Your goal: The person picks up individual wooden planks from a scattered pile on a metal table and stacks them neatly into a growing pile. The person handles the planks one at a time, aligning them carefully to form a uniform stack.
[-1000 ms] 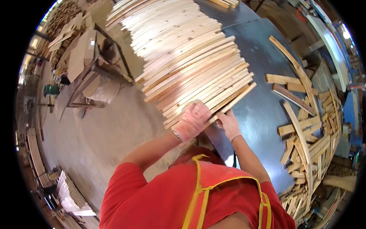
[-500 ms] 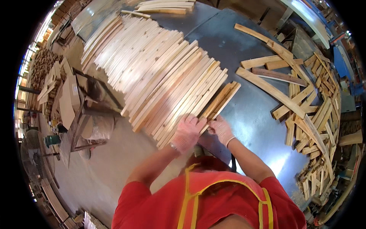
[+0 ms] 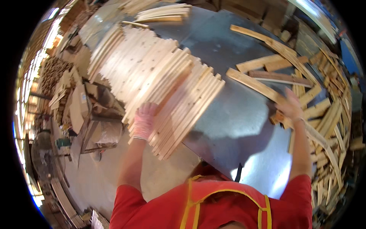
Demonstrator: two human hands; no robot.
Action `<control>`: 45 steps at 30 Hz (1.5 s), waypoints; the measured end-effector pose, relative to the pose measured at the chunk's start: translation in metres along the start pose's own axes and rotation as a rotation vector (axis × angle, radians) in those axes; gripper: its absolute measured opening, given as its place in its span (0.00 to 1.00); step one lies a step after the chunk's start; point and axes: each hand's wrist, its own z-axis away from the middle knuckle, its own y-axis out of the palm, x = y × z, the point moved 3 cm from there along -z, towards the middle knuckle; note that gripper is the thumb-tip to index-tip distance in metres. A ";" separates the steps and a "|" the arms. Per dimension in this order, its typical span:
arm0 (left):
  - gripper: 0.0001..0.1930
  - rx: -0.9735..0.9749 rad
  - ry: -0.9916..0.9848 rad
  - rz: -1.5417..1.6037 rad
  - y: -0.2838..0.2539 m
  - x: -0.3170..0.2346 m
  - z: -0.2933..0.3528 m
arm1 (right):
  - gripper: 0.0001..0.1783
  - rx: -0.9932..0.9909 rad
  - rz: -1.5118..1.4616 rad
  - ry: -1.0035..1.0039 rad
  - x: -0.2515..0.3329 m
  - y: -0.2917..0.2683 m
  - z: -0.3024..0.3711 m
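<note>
My left hand (image 3: 145,121), in a pale pinkish glove, is closed round the near end of a reddish-brown wooden strip (image 3: 173,88). That strip lies slantwise over a long row of pale wooden strips (image 3: 129,65) set side by side on the metal table (image 3: 213,129). Off to the right, my right hand (image 3: 292,107) is at the near end of a long light board (image 3: 253,84), on the edge of a loose heap of wood pieces (image 3: 324,110). It is smeared by motion, so whether its fingers grip anything cannot be made out.
Another small stack of strips (image 3: 164,13) lies at the table's far side. On the left stand a cardboard box (image 3: 80,103) and a rack with a plastic bag (image 3: 106,131). A fan (image 3: 40,152) is at the far left.
My hands were together at the near right end of the row, around two strips. Now the left has moved left with a brown strip, and the right has swung out to the heap.
</note>
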 end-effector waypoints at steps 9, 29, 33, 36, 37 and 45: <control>0.33 0.120 0.083 0.035 -0.030 -0.160 0.012 | 0.52 0.281 0.413 0.224 -0.181 0.067 0.152; 0.19 -0.080 -0.018 0.541 0.007 -0.185 0.055 | 0.44 0.174 -0.946 0.200 0.172 0.130 0.103; 0.42 0.136 0.110 0.325 -0.003 -0.165 0.061 | 0.46 -0.013 -0.237 0.180 0.076 0.073 0.028; 0.43 0.292 0.054 0.218 -0.036 -0.184 0.036 | 0.45 0.029 0.105 0.124 0.040 0.044 -0.007; 0.43 0.330 0.018 0.177 -0.040 -0.195 0.035 | 0.45 0.078 0.158 0.117 0.023 0.048 -0.010; 0.47 0.089 0.287 0.631 -0.065 -0.304 0.034 | 0.34 0.506 -0.459 -0.070 0.050 0.013 0.045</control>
